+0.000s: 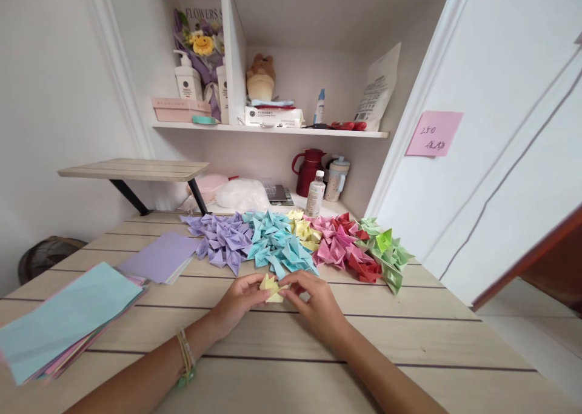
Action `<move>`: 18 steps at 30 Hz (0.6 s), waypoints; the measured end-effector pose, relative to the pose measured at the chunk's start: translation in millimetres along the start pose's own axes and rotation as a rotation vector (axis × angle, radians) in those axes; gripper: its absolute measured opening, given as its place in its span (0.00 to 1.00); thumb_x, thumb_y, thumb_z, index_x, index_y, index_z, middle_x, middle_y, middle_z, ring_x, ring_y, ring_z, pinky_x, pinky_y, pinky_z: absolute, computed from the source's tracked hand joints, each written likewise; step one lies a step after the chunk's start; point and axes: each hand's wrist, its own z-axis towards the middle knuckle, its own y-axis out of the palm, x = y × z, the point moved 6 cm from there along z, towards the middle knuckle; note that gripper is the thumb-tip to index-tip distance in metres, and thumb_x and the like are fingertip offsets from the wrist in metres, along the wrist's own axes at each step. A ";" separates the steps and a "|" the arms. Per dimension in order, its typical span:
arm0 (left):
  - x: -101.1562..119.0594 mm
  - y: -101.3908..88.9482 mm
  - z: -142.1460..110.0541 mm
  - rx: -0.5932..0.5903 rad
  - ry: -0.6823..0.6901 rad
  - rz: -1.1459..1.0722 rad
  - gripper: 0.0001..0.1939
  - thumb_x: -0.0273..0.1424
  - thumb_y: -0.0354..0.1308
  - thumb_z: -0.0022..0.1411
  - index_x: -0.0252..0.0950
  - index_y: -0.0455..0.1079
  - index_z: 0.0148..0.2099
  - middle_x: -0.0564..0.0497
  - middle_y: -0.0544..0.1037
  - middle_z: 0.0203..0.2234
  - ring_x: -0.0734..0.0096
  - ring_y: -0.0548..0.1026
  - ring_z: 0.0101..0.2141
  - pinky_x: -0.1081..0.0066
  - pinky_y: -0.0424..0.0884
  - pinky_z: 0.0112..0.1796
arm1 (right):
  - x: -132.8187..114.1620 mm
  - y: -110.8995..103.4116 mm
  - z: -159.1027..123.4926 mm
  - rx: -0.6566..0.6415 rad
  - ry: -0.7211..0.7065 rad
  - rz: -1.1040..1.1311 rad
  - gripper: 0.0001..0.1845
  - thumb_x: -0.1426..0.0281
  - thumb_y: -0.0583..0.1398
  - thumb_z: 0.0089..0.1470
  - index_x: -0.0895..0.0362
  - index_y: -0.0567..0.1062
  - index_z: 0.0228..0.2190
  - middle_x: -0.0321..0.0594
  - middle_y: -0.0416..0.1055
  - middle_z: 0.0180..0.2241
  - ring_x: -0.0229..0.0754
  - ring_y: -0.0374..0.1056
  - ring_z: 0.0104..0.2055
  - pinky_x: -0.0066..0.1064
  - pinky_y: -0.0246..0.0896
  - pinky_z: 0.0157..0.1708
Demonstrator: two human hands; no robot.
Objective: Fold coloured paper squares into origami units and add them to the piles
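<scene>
Between my two hands, just above the table, is a small pale yellow folded paper [271, 290] with pointed tips. My left hand [239, 299] pinches its left side between thumb and fingers. On the opposite side my right hand [311, 299] grips the edge with thumb and fingertips, partly covering it. Right behind the hands lie heaps of folded paper pieces: purple [224, 238], light blue [277, 241], yellow [305, 229], pink [337, 244], red [367, 270] and green [390, 253].
Stacks of coloured paper lie at left, topped by a light blue sheet [68, 317] and a purple sheet [159, 256]. A small raised wooden stand [134, 169] is behind them. A bottle [315, 194] and a red jug [310, 171] stand beneath the shelf [273, 130].
</scene>
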 end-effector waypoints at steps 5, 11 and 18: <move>0.6 2.7 -0.6 -0.017 0.014 -0.020 0.20 0.33 0.65 0.49 0.38 0.72 0.46 0.46 0.74 0.40 0.74 0.73 0.29 0.67 0.71 0.38 | 16.1 -32.9 9.4 0.282 0.016 -0.069 0.07 0.67 0.56 0.55 0.54 0.75 0.32 0.42 0.74 0.33 0.44 0.70 0.35 0.35 0.66 0.35; -3.3 2.5 0.6 -0.004 -0.018 -0.024 0.18 0.33 0.66 0.47 0.35 0.74 0.42 0.47 0.72 0.38 0.75 0.73 0.28 0.64 0.71 0.40 | 52.3 -60.4 15.6 0.349 0.054 -0.404 0.17 0.66 0.53 0.56 0.57 0.72 0.46 0.50 0.66 0.51 0.52 0.64 0.51 0.46 0.62 0.47; -14.5 0.0 7.9 0.030 -0.005 -0.104 0.15 0.33 0.67 0.46 0.33 0.73 0.37 0.52 0.73 0.28 0.74 0.74 0.27 0.66 0.70 0.38 | -2.3 -14.0 14.2 0.203 -0.220 -0.485 0.15 0.71 0.53 0.56 0.55 0.72 0.44 0.47 0.69 0.47 0.47 0.66 0.49 0.40 0.63 0.48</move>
